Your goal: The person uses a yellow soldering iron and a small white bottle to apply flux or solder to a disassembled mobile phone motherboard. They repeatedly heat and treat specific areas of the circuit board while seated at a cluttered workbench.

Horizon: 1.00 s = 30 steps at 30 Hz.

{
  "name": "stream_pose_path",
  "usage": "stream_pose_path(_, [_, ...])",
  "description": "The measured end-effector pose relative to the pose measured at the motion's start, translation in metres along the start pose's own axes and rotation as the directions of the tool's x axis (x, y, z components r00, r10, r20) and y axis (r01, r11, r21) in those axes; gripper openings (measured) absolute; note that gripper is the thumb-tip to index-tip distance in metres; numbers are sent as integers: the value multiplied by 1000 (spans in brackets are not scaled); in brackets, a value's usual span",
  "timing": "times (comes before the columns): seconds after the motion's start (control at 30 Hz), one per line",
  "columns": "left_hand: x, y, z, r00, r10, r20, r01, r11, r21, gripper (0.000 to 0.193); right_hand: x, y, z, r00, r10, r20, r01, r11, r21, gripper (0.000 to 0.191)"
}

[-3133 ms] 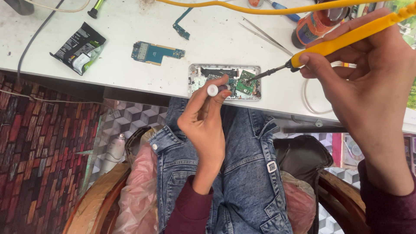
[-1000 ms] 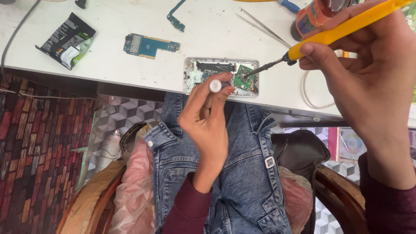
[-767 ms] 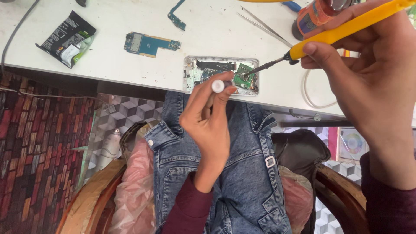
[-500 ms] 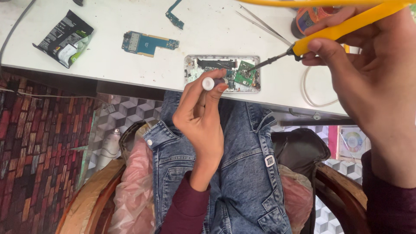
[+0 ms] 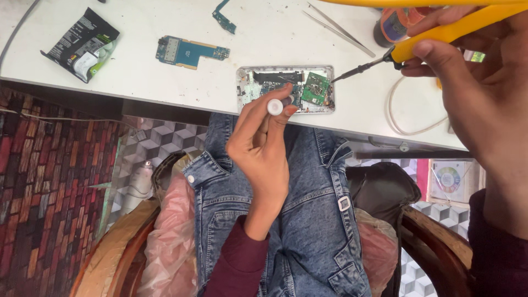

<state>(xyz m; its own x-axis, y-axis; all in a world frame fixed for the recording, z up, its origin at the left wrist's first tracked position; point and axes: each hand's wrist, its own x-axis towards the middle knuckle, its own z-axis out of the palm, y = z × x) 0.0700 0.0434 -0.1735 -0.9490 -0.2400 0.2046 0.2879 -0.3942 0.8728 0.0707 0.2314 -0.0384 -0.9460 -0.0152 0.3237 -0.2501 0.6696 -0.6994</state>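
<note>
The left hand [image 5: 263,144] pinches a small white round piece [image 5: 275,106] in its fingers, just over the near edge of the opened phone [image 5: 286,89] that lies on the white bench [image 5: 264,38]. The right hand [image 5: 484,93] grips a yellow soldering iron [image 5: 440,37], fingers closed round the handle, its dark tip beside the green board inside the phone. A blue circuit board [image 5: 190,51] lies to the left, and farther left a flat black packet with a green and white label [image 5: 82,44] (torn open at one end). Metal tweezers [image 5: 340,29] lie behind the phone.
</note>
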Motion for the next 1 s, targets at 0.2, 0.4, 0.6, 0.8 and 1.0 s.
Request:
stream_pose_path(0.2, [-1, -1, 1, 1000, -10, 10, 10, 1000, 0, 21, 1, 5, -1, 1000, 4, 10, -4, 1000, -18, 16])
stream_pose_path(0.4, [-1, 2, 1, 999, -31, 9, 31, 999, 9, 20, -4, 9, -3, 996, -72, 50, 73, 997, -27, 16])
stream_pose_path(0.6, [-4, 4, 3, 998, -22, 52, 22, 1000, -15, 21, -9, 15, -4, 974, -206, 93, 213, 974, -72, 19])
stream_pose_path(0.8, [-4, 0, 3, 1000, 8, 22, -7, 1000, -17, 20, -8, 17, 0, 1000, 5, -3, -5, 999, 44, 20])
stream_pose_path(1.0, [-3, -2, 2, 1000, 16, 14, -16, 999, 29, 20, -7, 16, 1, 995, -93, 30, 92, 996, 19, 19])
